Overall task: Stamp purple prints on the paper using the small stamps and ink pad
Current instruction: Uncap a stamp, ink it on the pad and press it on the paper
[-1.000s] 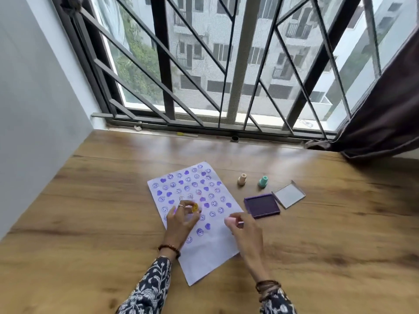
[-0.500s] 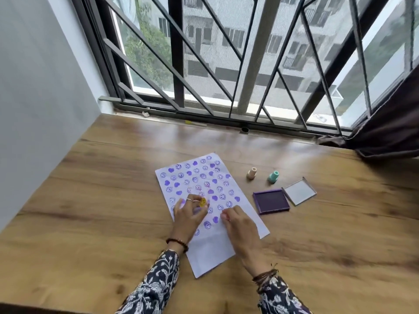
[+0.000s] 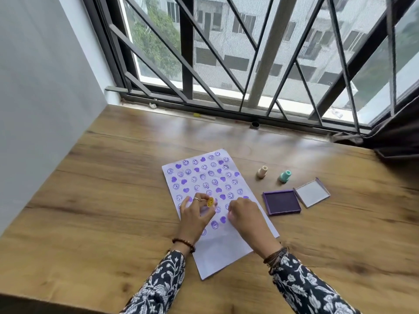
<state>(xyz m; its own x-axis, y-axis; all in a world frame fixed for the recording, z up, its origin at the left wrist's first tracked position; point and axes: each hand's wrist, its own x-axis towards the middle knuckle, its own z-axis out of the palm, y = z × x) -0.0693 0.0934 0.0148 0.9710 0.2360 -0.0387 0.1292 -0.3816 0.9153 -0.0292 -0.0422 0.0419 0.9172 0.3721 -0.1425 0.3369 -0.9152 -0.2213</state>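
Observation:
A white sheet of paper (image 3: 223, 248) lies on the wooden table (image 3: 95, 211), covered with several purple smiley and heart prints. My left hand (image 3: 195, 217) pinches a small yellow smiley stamp (image 3: 210, 201) just above the sheet, its face tilted up. My right hand (image 3: 246, 217) presses down on the paper with its fingers curled; a pink stamp seen in it earlier is hidden now. The open purple ink pad (image 3: 281, 202) sits just right of the paper.
The ink pad's clear lid (image 3: 312, 192) lies beside the pad. A beige stamp (image 3: 262, 171) and a teal stamp (image 3: 285, 176) stand behind them. A barred window (image 3: 226, 64) runs along the far edge, a grey wall (image 3: 40, 87) at left, a dark curtain (image 3: 399, 137) at right.
My right hand moved left from beside the ink pad onto the paper and pressed down, hiding its pink stamp. My left hand kept the yellow stamp in place.

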